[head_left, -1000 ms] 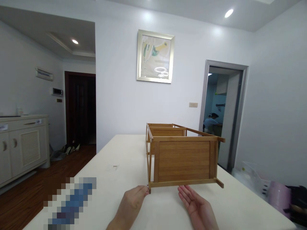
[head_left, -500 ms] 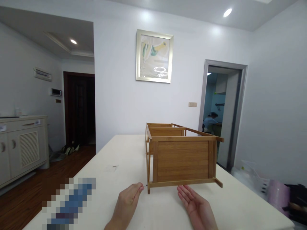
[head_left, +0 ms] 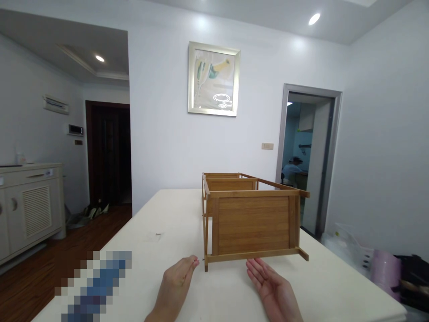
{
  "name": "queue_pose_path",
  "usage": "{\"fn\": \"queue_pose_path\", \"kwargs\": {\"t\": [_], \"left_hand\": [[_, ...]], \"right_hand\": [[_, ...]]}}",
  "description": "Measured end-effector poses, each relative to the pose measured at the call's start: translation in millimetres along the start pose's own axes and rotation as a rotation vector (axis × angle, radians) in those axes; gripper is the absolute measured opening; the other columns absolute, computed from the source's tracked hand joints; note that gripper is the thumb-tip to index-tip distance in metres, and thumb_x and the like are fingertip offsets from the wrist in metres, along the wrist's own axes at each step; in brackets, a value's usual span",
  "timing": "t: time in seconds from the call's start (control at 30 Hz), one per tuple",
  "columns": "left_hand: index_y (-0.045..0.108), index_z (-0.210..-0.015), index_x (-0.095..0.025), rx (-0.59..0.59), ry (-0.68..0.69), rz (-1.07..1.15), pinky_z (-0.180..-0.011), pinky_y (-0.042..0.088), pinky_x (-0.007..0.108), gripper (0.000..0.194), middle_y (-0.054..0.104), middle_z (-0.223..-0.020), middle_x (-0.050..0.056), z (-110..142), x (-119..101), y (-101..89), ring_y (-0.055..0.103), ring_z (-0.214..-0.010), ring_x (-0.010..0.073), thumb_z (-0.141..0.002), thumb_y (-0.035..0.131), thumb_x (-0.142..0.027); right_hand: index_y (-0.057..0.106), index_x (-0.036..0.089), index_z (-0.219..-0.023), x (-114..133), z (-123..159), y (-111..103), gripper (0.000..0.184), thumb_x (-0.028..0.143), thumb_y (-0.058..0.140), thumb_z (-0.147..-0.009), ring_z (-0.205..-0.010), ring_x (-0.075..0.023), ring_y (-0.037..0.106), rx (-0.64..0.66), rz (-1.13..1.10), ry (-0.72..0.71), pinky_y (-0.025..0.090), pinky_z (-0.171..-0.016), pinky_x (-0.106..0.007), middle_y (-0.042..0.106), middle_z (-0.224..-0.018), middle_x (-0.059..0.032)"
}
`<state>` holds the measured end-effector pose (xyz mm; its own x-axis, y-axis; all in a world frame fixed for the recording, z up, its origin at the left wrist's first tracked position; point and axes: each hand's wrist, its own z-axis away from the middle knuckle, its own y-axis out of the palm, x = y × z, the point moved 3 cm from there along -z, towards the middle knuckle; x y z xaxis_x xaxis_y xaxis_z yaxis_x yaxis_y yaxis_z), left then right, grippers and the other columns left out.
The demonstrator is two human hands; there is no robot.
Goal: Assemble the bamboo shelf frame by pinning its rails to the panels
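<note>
A brown wooden shelf rack (head_left: pixel 253 225) lies on its side on the white table (head_left: pixel 140 277), one shelf panel facing me. Close to its lower left corner is my left hand (head_left: pixel 179 279), thumb and fingers pinched together. A tiny pale tip shows at those fingertips, too small to name. Between them and the frame's leg, a small dark screw-like end (head_left: pixel 203 260) sticks out of the wood. My right hand (head_left: pixel 276 286) lies palm up with its fingers stretched out. Its fingertips are at the rack's lower rail; whether they bear any weight, I cannot tell.
Left on the table lie a small screw-like piece (head_left: pixel 158 234) and a pixelated blue item (head_left: pixel 103 281). Beyond the table's right edge are a pink container (head_left: pixel 385 270) and clear plastic bags (head_left: pixel 343 241). A person (head_left: pixel 293 172) sits past the doorway. A cabinet (head_left: pixel 33 205) stands at left.
The whole view has shifted slightly, so everything sits a little further left. Both hands keep nearly the same place and pose against the rack.
</note>
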<state>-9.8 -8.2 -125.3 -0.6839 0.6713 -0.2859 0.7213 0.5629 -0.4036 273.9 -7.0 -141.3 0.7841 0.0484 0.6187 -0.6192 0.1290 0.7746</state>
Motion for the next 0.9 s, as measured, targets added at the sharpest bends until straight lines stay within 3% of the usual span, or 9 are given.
{"fn": "queue_pose_path", "kwargs": {"t": [0.9], "left_hand": [[0.063, -0.101, -0.021, -0.017, 0.05, -0.049, -0.084, 0.059, 0.023, 0.014, 0.076, -0.091, -0.001, 3.8, 6.1, 0.3, 0.072, -0.081, 0.012, -0.091, 0.054, -0.023]], "right_hand": [[0.061, 0.008, -0.103, -3.5, -0.3, -1.2, 0.043, 0.014, 0.077, -0.063, -0.107, -0.0285, 0.066, 0.038, 0.008, -0.019, 0.05, -0.099, -0.039, 0.071, -0.108, -0.0173]]}}
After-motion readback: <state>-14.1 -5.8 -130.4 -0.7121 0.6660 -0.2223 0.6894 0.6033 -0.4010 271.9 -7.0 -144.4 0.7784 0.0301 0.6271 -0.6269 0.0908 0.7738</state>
